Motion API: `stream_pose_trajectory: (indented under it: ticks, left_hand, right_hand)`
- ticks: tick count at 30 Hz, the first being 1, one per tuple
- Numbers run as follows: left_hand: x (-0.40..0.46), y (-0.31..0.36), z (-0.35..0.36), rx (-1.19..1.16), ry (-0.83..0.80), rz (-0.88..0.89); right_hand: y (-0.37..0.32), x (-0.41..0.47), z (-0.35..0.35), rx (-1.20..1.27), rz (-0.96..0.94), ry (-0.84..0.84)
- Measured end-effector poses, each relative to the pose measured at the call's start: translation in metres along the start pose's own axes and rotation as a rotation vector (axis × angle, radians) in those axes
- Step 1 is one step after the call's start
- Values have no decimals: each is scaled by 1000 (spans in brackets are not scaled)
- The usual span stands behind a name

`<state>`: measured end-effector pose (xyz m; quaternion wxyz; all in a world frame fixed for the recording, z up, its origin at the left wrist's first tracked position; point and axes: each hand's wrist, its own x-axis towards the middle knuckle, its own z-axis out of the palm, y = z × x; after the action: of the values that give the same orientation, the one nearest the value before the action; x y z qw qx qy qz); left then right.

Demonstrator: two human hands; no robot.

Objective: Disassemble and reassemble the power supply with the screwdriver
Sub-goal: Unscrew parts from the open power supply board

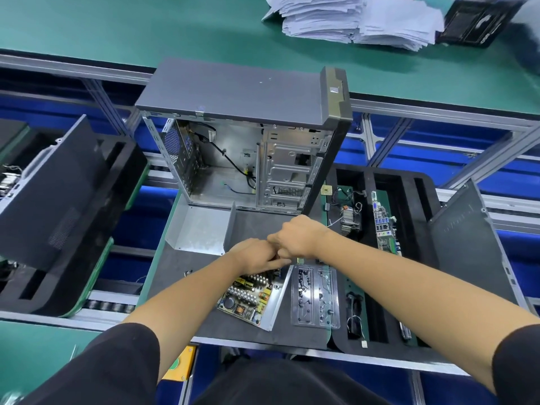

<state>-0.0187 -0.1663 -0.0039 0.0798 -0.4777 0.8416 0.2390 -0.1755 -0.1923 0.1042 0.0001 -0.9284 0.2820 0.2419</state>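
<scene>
Your two hands meet over the far end of the opened power supply, which lies on the dark work mat just in front of you, its circuit board with coils and capacitors exposed in a bare metal base. Your left hand is curled with the fingers bent down onto the board's far edge, and your right hand is closed into a fist touching it from the right; what either one grips is hidden between them, so I cannot tell whether you have the screwdriver. The supply's bent metal cover sits apart to the left on the mat. A clear plastic parts tray lies just beside the supply on its right. Behind your hands stands the open computer case, its side panel off.
</scene>
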Motion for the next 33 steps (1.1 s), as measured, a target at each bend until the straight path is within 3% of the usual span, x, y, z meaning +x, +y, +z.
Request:
stream_pose_trajectory:
  ticks: [3,7,11,16,20,23,27,33]
  left_hand:
    - [-1,0,-3,-51,-58,17]
    - [-5,0,-15,-56,-19,141]
    - [-24,-10,-22,-177,143,19]
    - [-67,-27,-25,-473,363,-122]
    - [-106,-36,-16,-470,553,-245]
    - [-130,-27,7,-519,575,-444]
    - [-148,-4,40,-478,508,-659]
    - [-167,3,64,-403,419,-772]
  right_hand:
    - [-3,1,7,-63,51,4]
    - [5,-3,13,-114,113,2]
    - [22,-14,11,-31,245,44]
    - [31,-26,27,357,464,129]
    - [13,-18,51,1040,568,78]
    - [-9,-8,68,1379,633,170]
    - [-37,3,85,1520,739,315]
    - [-53,8,92,1515,734,391]
